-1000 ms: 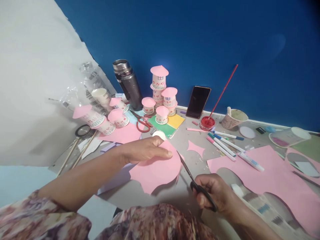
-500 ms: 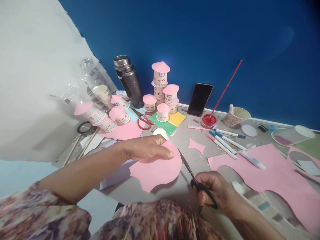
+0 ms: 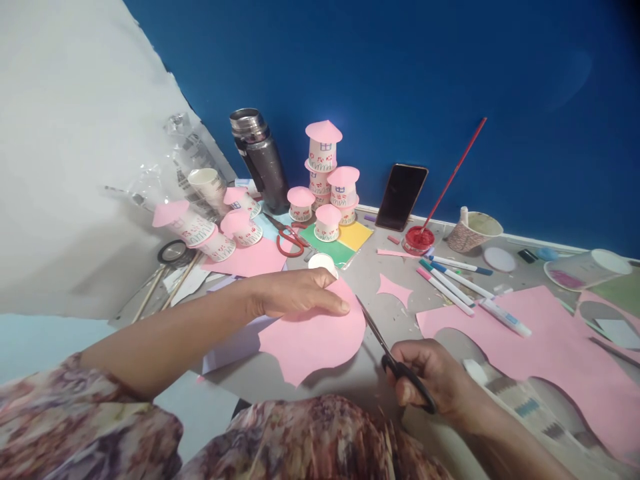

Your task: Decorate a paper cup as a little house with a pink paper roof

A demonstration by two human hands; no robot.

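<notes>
The right hand (image 3: pixel 423 373) is wrapped around the handles of the black scissors (image 3: pixel 383 339), whose blades look nearly together; they point up and away, tips at the right edge of the pink sheet (image 3: pixel 315 340). Whether they touch the paper I cannot tell. The sheet lies just left of the scissors, above the table (image 3: pixel 260 387), pinched by the left hand (image 3: pixel 300 295) with the thumb on top.

That thumb is near the blade tips, so a slip or an overlong bite could nick it. The sheet's near side hangs unsupported; if it sags or twists in the one-sided grip, the curved edge could come out ragged or be cut too far in.

Just beyond the left hand stands a small cup (image 3: pixel 323 262), which a forward push of the knuckles could tip. Farther right, the open paint pot (image 3: pixel 418 241) holds a tall stick (image 3: pixel 455 172); a sweeping arm could catch it and spill red. Farther back, the stacked cup tower (image 3: pixel 323 150) looks light, and a knocked table might topple it.
</notes>
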